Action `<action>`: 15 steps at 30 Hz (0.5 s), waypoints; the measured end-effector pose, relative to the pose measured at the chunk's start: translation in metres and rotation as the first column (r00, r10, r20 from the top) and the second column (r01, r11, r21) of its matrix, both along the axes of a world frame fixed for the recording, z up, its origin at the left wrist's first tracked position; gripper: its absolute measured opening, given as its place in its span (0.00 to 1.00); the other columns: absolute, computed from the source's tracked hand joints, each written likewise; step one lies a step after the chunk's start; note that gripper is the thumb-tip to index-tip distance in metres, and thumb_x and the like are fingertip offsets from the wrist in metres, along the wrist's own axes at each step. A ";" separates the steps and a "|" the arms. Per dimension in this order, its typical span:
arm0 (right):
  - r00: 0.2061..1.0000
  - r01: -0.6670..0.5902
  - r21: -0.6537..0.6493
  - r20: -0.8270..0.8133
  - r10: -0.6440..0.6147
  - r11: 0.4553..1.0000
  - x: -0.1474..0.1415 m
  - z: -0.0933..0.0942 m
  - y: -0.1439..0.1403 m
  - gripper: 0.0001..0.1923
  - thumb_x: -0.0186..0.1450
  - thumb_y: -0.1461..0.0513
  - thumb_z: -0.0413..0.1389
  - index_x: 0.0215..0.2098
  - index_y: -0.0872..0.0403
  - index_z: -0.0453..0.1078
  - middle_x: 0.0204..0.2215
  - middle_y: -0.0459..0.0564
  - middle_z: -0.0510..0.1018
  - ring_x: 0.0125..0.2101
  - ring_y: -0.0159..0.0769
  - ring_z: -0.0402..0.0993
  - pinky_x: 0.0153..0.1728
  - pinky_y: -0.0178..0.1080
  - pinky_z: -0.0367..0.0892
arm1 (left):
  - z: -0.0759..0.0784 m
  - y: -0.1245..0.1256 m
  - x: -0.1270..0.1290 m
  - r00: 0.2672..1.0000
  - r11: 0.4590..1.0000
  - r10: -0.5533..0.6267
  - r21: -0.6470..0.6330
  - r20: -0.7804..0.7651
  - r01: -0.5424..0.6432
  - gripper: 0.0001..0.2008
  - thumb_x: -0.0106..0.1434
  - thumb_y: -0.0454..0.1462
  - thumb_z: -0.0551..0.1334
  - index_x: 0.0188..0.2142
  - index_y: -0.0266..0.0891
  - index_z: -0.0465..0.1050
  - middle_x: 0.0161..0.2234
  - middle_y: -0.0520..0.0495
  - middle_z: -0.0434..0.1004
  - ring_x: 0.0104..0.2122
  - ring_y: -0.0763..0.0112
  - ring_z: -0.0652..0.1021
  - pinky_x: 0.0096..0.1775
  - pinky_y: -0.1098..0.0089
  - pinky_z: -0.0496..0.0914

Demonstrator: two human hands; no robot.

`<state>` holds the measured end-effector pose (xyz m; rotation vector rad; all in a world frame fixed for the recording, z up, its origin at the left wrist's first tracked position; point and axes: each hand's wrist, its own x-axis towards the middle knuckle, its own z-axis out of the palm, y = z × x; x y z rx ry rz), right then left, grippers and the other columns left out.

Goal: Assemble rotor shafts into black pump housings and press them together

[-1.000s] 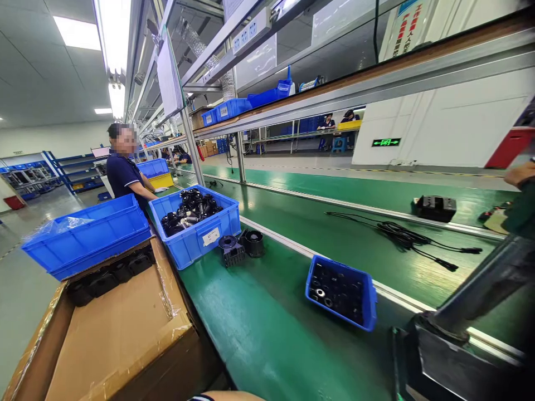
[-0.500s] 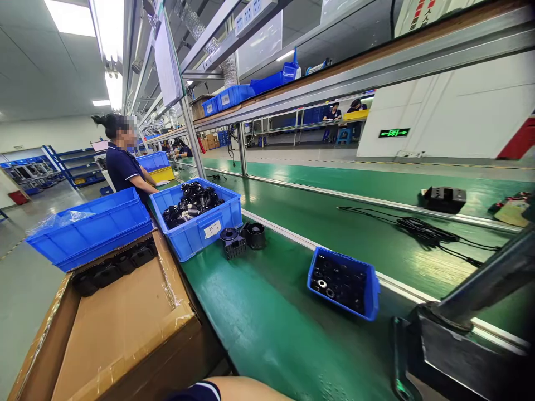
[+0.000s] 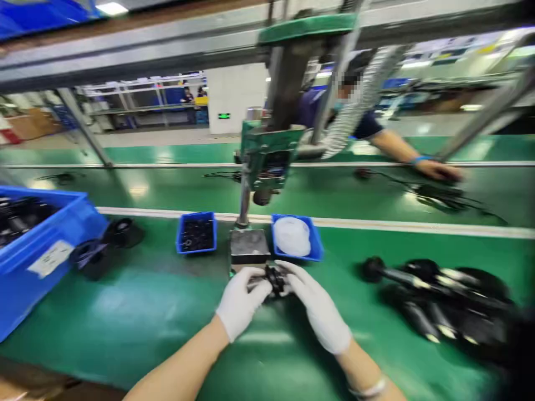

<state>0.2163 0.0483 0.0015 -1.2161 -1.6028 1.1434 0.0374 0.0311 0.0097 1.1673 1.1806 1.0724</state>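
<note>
Both of my hands wear white gloves and meet just in front of a bench press (image 3: 273,161) and its metal base block (image 3: 249,245). Between them is a small black part (image 3: 275,280), blurred and partly covered by fingers, so its exact kind does not show. My left hand (image 3: 242,301) grips it from the left with thumb and fingers. From the other side, my right hand (image 3: 315,306) closes on it. Left of the base stands a blue bin of small black rings (image 3: 196,234). A blue bin (image 3: 315,248) holding a whitish, translucent mass stands right of it.
At the far left is a large blue crate (image 3: 25,278) of black parts, with two black housings (image 3: 94,256) beside it. A pile of black parts with shafts (image 3: 443,301) lies at right. Across the bench, a co-worker's hand (image 3: 438,169) rests near black cables (image 3: 443,197).
The view has swung right, from the crate and cardboard box to the press. Both gloved hands are now in sight, holding the black part; earlier neither hand showed.
</note>
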 end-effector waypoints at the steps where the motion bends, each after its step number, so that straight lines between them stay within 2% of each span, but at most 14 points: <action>1: 1.000 -0.008 -0.013 -0.001 0.008 1.000 0.004 0.002 -0.003 0.25 0.69 0.46 0.49 0.55 0.52 0.68 0.54 0.55 0.74 0.54 0.46 0.70 0.58 0.50 0.63 | -0.001 0.001 0.001 1.000 1.000 -0.014 -0.003 -0.001 0.014 0.14 0.62 0.42 0.61 0.45 0.36 0.69 0.42 0.41 0.77 0.39 0.60 0.77 0.41 0.62 0.71; 5: 0.998 -0.060 -0.010 -0.008 0.060 0.998 -0.003 0.008 -0.001 0.23 0.67 0.50 0.51 0.55 0.53 0.69 0.55 0.54 0.73 0.56 0.46 0.68 0.60 0.49 0.62 | -0.001 -0.004 0.002 0.999 1.000 -0.024 -0.004 -0.027 0.024 0.12 0.62 0.41 0.61 0.43 0.39 0.70 0.37 0.45 0.77 0.30 0.65 0.74 0.30 0.68 0.67; 8: 0.997 -0.077 0.009 -0.021 0.077 0.997 -0.007 0.009 0.000 0.24 0.67 0.52 0.50 0.57 0.53 0.68 0.56 0.55 0.72 0.57 0.46 0.67 0.61 0.50 0.60 | 0.002 -0.007 0.000 0.999 0.999 -0.032 -0.011 -0.025 0.032 0.12 0.62 0.41 0.61 0.44 0.39 0.71 0.35 0.46 0.77 0.29 0.68 0.72 0.28 0.71 0.65; 12: 0.995 -0.100 0.006 -0.025 0.100 0.995 0.004 0.009 -0.005 0.25 0.67 0.51 0.50 0.58 0.55 0.67 0.57 0.55 0.71 0.58 0.46 0.66 0.62 0.49 0.59 | 0.006 -0.003 0.006 0.999 0.999 -0.048 -0.009 0.003 0.048 0.13 0.63 0.41 0.61 0.45 0.37 0.70 0.37 0.45 0.77 0.35 0.64 0.75 0.33 0.69 0.67; 15: 0.995 -0.091 -0.023 -0.032 0.091 0.996 0.005 0.009 -0.008 0.26 0.68 0.48 0.51 0.57 0.53 0.67 0.57 0.55 0.71 0.57 0.46 0.67 0.58 0.48 0.65 | 0.016 -0.010 0.016 1.000 1.000 -0.012 0.020 0.023 0.011 0.11 0.61 0.39 0.62 0.42 0.37 0.72 0.40 0.42 0.78 0.39 0.60 0.78 0.39 0.65 0.71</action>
